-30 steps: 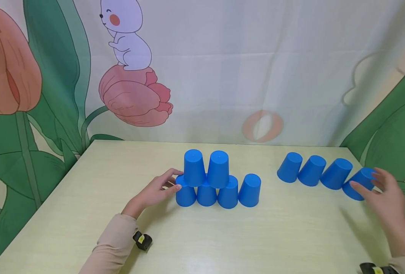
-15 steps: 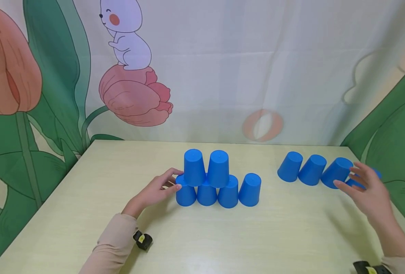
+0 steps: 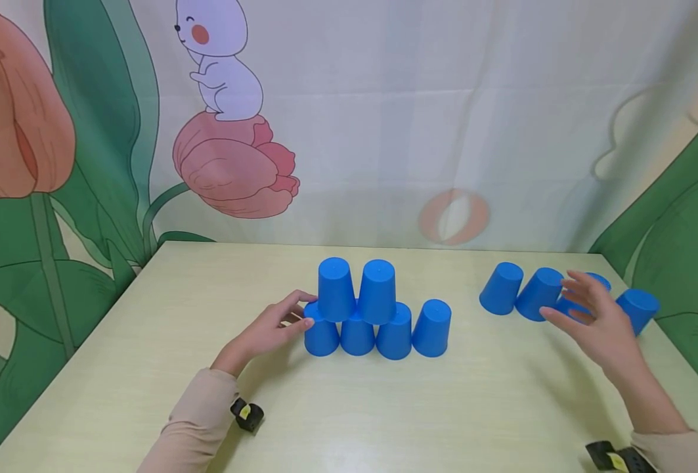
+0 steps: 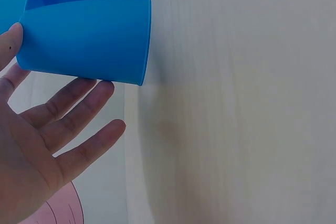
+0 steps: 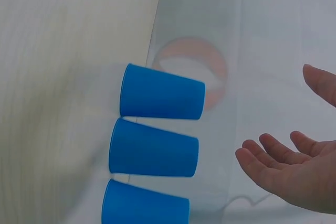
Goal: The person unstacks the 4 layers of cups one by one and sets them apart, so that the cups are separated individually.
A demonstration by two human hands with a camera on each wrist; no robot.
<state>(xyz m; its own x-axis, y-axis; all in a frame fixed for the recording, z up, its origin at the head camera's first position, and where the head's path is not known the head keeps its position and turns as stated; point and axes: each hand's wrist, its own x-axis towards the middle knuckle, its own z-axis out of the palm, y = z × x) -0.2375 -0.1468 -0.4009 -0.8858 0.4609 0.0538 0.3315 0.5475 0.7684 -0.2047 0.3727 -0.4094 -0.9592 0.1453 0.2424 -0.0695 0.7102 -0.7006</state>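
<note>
Several upside-down blue cups stand in a row at the table's middle, with two more blue cups point(image 3: 335, 289) on top of them. My left hand point(image 3: 266, 334) is at the leftmost bottom cup point(image 3: 322, 336). In the left wrist view its thumb touches the edge of that cup's base, and straight, spread fingers point(image 4: 79, 119) rest along the side. My right hand point(image 3: 599, 328), fingers loosely bent and apart from the thumb, hovers in front of a second row of upside-down cups on the right. It partly hides one cup point(image 3: 598, 281) there and holds nothing.
In the right row, two cups, the leftmost one point(image 3: 501, 289) and its neighbour point(image 3: 539, 294), lean close together. The end cup point(image 3: 638, 309) stands near the table's right edge. A printed curtain point(image 3: 354, 164) hangs behind the table point(image 3: 384, 414).
My right hand has moved left along the right row, from the end cup past the one beside it, uncovering the end cup. My left hand and the stacked cups stay put.
</note>
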